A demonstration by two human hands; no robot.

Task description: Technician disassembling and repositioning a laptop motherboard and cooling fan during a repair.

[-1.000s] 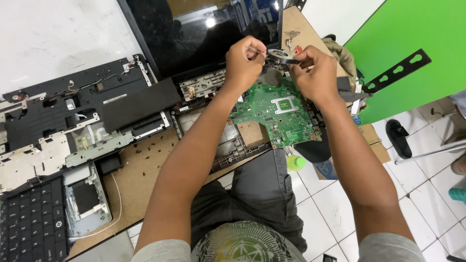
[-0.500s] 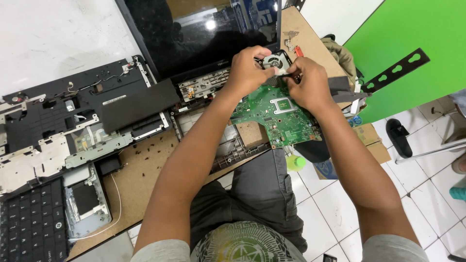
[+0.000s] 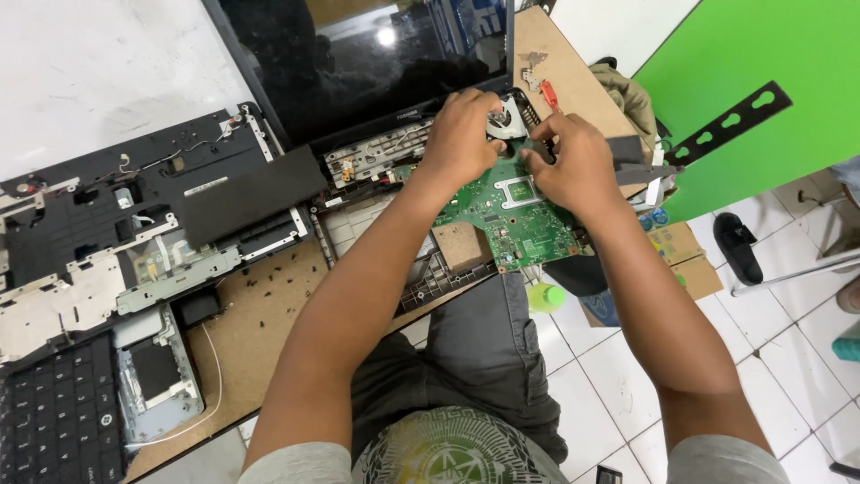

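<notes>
Over the green circuit board [image 3: 515, 211], both hands, left [image 3: 461, 134] and right [image 3: 573, 166], pinch a small cooling fan [image 3: 511, 116] with curled fingers.

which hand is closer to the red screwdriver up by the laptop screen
Right. The right hand lies just below the red screwdriver, while the left hand sits farther off to its left, over the fan.

Your green motherboard [image 3: 515, 211] lies flat in the opened black laptop base [image 3: 421, 269], its long side running slantwise from the hinge toward the table's near edge — a square silver socket frame sits near its middle, with small chips and solder points dotted over the rest. At its far end rests the round cooling fan [image 3: 507, 118], pale grey with visible blades, lying flat just below the dark screen and touching the board's upper corner.
</notes>
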